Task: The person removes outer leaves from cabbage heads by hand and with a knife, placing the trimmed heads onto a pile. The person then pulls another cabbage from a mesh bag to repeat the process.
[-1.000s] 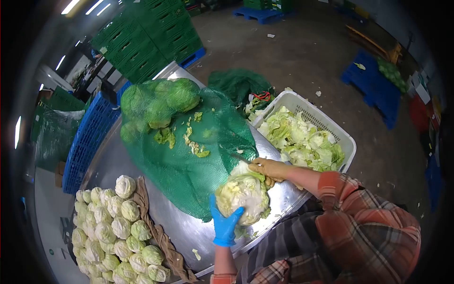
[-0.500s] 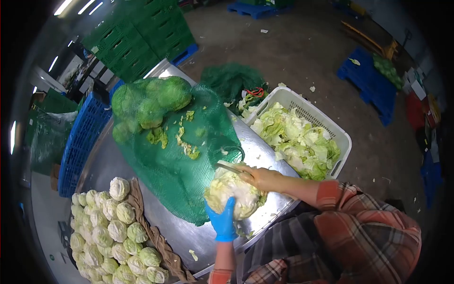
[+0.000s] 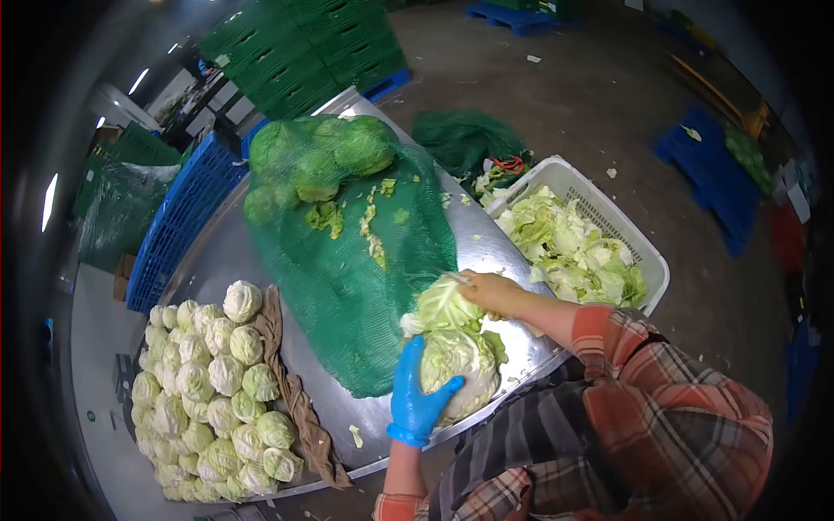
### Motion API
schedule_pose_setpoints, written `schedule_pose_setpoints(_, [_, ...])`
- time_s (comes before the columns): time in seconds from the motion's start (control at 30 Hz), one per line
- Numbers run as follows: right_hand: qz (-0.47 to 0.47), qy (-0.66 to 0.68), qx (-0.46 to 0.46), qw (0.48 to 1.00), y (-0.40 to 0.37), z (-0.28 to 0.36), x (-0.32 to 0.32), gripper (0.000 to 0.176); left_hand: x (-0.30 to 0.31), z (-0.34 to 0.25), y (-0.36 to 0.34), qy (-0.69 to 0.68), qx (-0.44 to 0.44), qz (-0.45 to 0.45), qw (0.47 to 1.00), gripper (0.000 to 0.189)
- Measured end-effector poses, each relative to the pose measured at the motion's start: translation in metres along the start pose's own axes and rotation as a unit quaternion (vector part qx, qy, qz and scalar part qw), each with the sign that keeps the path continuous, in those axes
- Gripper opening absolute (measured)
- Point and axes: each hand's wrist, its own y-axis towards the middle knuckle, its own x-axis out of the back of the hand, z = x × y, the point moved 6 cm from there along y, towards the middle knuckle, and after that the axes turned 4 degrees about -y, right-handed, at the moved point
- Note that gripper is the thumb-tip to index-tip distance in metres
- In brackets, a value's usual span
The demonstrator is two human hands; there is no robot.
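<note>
Bench point(image 3: 317, 404) and dark floor point(image 3: 556, 95)

Bench: smooth, shiny metal; green mesh sack point(image 3: 330, 300) across it. Cabbage point(image 3: 465, 373): round, crinkled, by near edge. My left hand point(image 3: 417, 399): blue-gloved, fingers wide against it. My right hand point(image 3: 488, 293): fingers closed round a knife point(image 3: 456, 278), at the leaf point(image 3: 445, 308).

Shiny metal table point(image 3: 324, 427); matt cloth strip point(image 3: 294, 391); plastic crate point(image 3: 656, 271).

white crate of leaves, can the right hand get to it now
Probably yes: the white crate is close by and nothing visible blocks the right hand, though it is on a cabbage leaf.
</note>
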Motion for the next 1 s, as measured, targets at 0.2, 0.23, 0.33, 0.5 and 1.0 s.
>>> schedule_pose_setpoints(0.2, [0.037,0.037,0.014,0.999,-0.061,0.01,0.019,0.071,0.015,0.055,-0.01,-0.207,0.19,-0.063,0.958,0.084])
schedule_pose_setpoints(0.23, [0.053,0.027,0.028,0.998,-0.07,0.011,0.012,0.073,0.014,0.07,-0.014,-0.193,0.192,-0.091,0.958,0.084])
schedule_pose_setpoints(0.33, [0.095,-0.11,0.071,0.987,-0.09,0.032,-0.022,0.072,0.006,0.081,-0.018,-0.192,0.183,-0.132,0.955,0.084])
schedule_pose_setpoints(0.5, [0.085,-0.151,0.107,0.979,-0.066,0.032,-0.044,0.062,0.003,0.031,-0.011,-0.148,0.094,-0.135,0.975,0.082])
schedule_pose_setpoints(1.0, [0.113,0.014,0.094,0.989,-0.043,0.052,0.02,0.063,-0.012,0.011,-0.009,-0.204,0.102,-0.189,0.955,0.102])
